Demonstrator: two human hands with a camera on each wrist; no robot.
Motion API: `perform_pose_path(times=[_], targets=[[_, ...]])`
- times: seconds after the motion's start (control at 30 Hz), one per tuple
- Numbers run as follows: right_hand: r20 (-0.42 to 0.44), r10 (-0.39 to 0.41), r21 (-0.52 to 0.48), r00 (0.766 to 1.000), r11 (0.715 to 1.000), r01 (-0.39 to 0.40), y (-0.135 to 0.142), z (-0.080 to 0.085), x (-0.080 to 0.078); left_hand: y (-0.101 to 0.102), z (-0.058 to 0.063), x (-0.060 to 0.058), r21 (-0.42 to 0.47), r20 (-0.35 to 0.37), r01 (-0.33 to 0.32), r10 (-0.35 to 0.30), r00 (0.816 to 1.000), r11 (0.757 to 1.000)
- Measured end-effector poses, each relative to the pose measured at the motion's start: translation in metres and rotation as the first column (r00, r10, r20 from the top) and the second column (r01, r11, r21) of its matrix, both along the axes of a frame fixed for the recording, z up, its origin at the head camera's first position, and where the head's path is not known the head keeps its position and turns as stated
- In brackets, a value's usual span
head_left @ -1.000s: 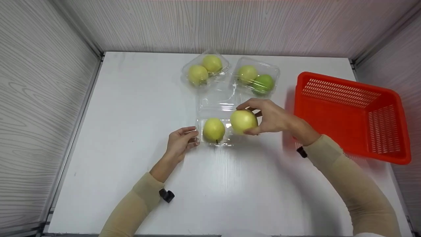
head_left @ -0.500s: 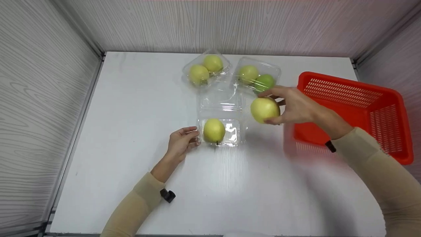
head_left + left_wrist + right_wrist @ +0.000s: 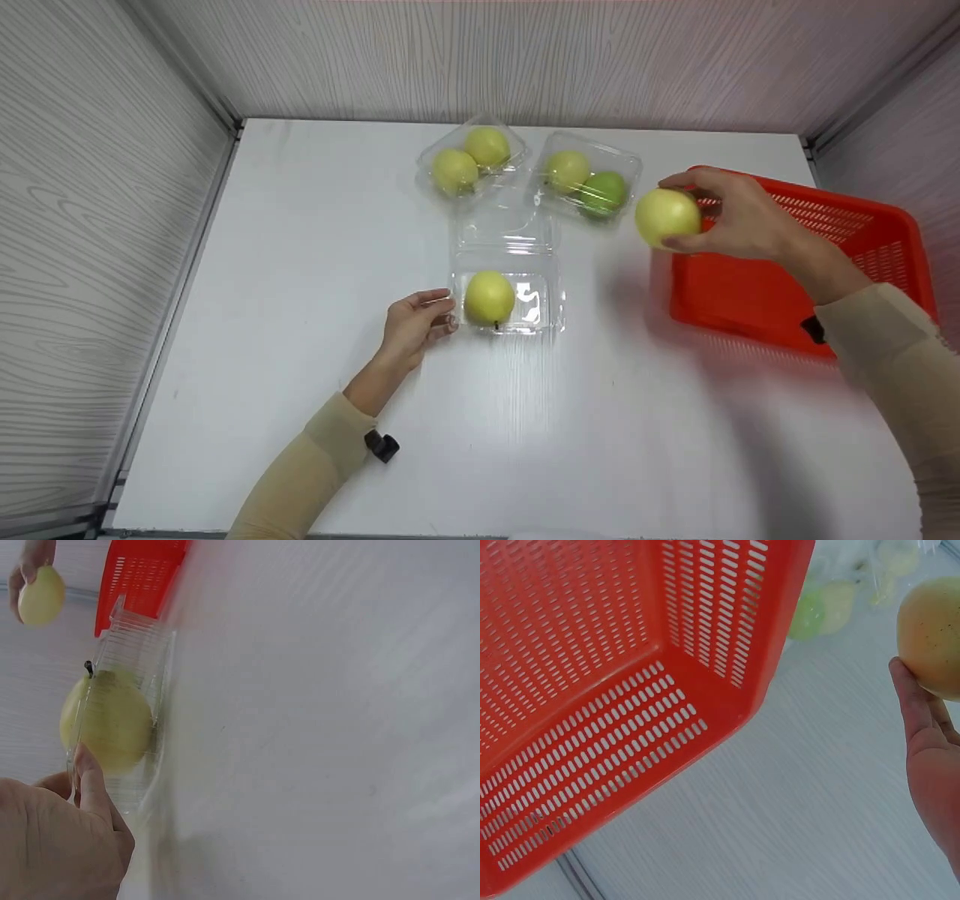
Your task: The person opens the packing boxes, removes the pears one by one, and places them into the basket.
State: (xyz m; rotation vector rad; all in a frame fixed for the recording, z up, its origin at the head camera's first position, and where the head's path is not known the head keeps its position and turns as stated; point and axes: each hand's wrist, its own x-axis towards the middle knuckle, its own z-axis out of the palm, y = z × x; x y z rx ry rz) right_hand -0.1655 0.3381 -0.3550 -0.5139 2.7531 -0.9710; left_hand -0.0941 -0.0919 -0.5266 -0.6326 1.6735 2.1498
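Note:
In the head view my left hand (image 3: 411, 326) pinches the left rim of an open clear plastic clamshell box (image 3: 534, 300). One yellow pear (image 3: 489, 298) with a dark stem sits in the left half of its base. The left wrist view shows the thumb (image 3: 91, 784) against the rim. My right hand (image 3: 742, 217) grips a second yellow pear (image 3: 666, 217), raised off the table at the left edge of the red basket (image 3: 750, 300). In the right wrist view that pear (image 3: 934, 637) has small dark specks.
Two closed clear boxes stand behind the open one. The left box (image 3: 442, 150) holds two yellow pears; the right box (image 3: 615, 154) holds one yellow and one green fruit (image 3: 604, 193). Grain-patterned panels (image 3: 480, 60) border the white table (image 3: 300, 247).
My right hand has carried its pear away from the open box, rightward and toward the back, to the basket's edge. The left hand has stayed at the box rim.

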Motion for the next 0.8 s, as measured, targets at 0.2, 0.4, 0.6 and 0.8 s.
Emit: perform_pose_path(times=[0.2,0.4,0.6,0.8], targets=[[0.042,-0.085,0.043,0.995,0.996,0.084,0.023,-0.003,-0.007,-0.001,0.000,-0.001,-0.006,-0.005,-0.006,0.006,1.000,1.000],[0.075,-0.150,0.080,0.986,0.986,0.144,0.042,-0.014,-0.013,-0.001,-0.001,-0.001,0.013,-0.003,-0.020,0.021,1.000,1.000],[0.086,-0.207,0.085,0.974,0.976,0.200,0.058,-0.028,-0.018,-0.002,0.000,0.000,0.002,-0.006,-0.026,0.026,1.000,1.000],[0.142,-0.275,0.096,0.951,0.960,0.263,0.075,-0.043,-0.024,-0.002,0.000,0.000,-0.003,0.000,-0.025,0.025,1.000,1.000]])
